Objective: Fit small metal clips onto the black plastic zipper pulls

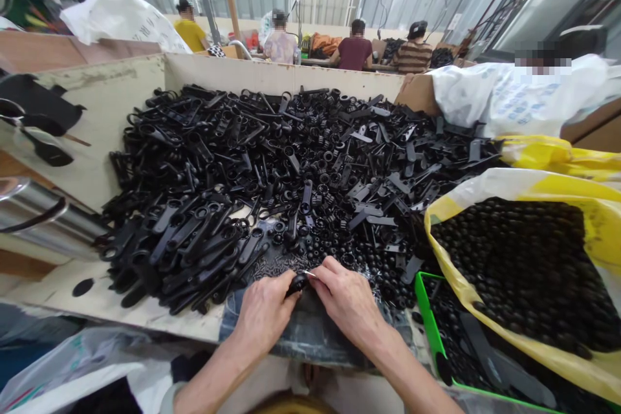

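My left hand point(266, 305) is closed around a small rounded black plastic part point(297, 283) near the front edge of the work surface. Opposite it, my right hand point(348, 297) pinches a thin shiny metal piece point(309, 274), whose tip reaches to the black part; its exact kind is too small to tell. Just beyond my fingers lie small dark screws point(277, 265) and round black beads point(326, 248). Long black handle-like parts point(187, 239) are stacked to the left, with a mixed heap of black plastic pieces point(272, 129) behind.
A yellow-and-white bag point(439, 223) full of black balls point(528, 272) stands at right, over a green tray point(429, 323). On the left are a metal cylinder point(48, 220) and a pale bin wall point(101, 97). Several people point(356, 48) sit at the back.
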Demonstrator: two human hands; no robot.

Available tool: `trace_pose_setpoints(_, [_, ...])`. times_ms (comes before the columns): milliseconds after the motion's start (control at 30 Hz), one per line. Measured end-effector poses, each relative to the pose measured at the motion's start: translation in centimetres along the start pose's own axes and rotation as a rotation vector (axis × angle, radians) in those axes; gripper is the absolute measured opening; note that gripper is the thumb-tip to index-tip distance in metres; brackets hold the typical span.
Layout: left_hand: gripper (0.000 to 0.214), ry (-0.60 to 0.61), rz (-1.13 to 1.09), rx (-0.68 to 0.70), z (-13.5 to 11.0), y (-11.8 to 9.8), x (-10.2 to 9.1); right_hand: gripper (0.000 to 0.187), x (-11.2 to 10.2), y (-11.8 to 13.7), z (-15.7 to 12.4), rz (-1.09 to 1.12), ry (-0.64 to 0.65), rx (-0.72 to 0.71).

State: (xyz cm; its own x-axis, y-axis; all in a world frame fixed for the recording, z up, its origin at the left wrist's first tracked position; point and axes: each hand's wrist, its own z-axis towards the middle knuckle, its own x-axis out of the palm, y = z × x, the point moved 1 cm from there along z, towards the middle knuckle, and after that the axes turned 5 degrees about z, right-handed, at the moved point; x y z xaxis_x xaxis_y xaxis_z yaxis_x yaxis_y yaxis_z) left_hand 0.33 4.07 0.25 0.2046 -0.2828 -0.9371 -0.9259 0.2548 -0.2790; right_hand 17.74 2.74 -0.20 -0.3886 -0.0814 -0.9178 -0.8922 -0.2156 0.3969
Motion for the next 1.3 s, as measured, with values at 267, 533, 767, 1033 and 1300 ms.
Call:
trace_pose_setpoints(267, [0.017, 0.026, -0.034, 0.017, -0.5, 0.4, -0.3, 0.017, -0.5, 0.4, -0.2, -0.01, 0.061, -0.022])
trace_pose_setpoints(533, [0.02, -0.076, -0.194, -0.061, -2.1, 2.2, -0.1, 0.012, 0.2, 1.4, 0.4, -0.001, 0.071, -0.051])
trace_pose_setpoints(767, [0.053, -0.085, -1.384, -0.41, -3.9, 2.1, 1.4, 0.025, -0.4, 1.9, -0.6, 0.578, -0.097, -0.056])
trace_pose_setpoints(1033, [0.061, 0.059, -1.75, -0.405, -4.2, -0.8, 0.3, 0.04, 2.3, 3.9, -1.6, 1.52, -0.176, 0.27])
trace_pose_setpoints(1300, [0.062, 0.06, -1.78, -0.421, -4.5, -1.2, 0.4, 0.042, 3.2, 4.2, -1.9, 1.559, -0.17, 0.316])
